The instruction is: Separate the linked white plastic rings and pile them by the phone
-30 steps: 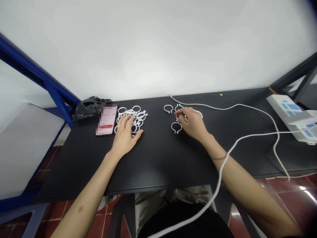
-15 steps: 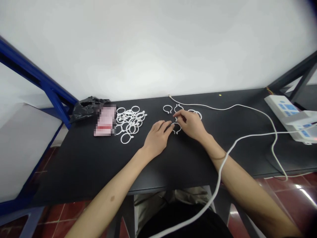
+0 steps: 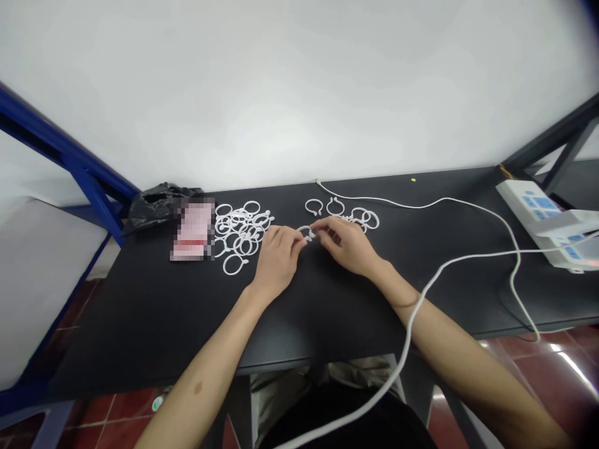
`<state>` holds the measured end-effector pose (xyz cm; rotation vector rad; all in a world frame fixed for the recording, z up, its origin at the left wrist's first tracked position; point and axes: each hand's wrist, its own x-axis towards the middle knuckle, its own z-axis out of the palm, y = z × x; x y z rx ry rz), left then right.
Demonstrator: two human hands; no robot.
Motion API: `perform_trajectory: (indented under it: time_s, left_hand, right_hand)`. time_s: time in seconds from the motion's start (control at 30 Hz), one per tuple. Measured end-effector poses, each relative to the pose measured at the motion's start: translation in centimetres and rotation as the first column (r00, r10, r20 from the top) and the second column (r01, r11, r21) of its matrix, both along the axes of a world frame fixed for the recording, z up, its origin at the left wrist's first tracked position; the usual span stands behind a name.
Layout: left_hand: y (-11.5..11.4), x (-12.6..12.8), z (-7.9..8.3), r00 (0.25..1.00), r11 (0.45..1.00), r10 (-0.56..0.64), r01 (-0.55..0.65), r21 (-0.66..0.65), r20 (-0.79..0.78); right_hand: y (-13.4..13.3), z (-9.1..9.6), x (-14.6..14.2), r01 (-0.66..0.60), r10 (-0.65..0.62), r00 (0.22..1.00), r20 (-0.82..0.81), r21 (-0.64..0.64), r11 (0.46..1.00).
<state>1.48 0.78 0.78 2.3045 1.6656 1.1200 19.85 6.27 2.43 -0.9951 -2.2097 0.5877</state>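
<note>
Between my two hands is a white open ring with small knobbed ends. My left hand pinches it from the left, thumb and fingers closed. From the right, my right hand closes its thumb and index finger at the ring's other end. Fingers partly cover this ring. Just beyond the hands lie two separate white rings, one with its gap toward me and one with its gap away. Several more white rings overlap behind my right hand. A larger heap of rings lies to the left.
All this is on a black table against a white wall. A pink pixelated item and a black plastic bag lie at the left. A white cable crosses over my right forearm. A white device stands at the right.
Both hands have shifted left. The ring that lay between them on the table is now gripped by both, and the rings behind my right hand show more.
</note>
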Motion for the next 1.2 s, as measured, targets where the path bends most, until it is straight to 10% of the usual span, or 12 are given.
perform_trajectory:
  time_s: [0.57,1.2]
  left_hand:
    - [0.2,-0.4,0.3,0.973,0.985,0.123,-0.096,-0.141,0.193]
    - [0.0,-0.2,-0.5,1.000,0.996,-0.026,0.025,-0.088,-0.015]
  right_hand:
    - [-1.0,-0.3,-1.1,-0.164,0.147,0.979,-0.141,-0.122,0.979]
    - [-0.2,-0.9,-0.8,-0.034,0.034,0.992,-0.124,-0.002,0.999]
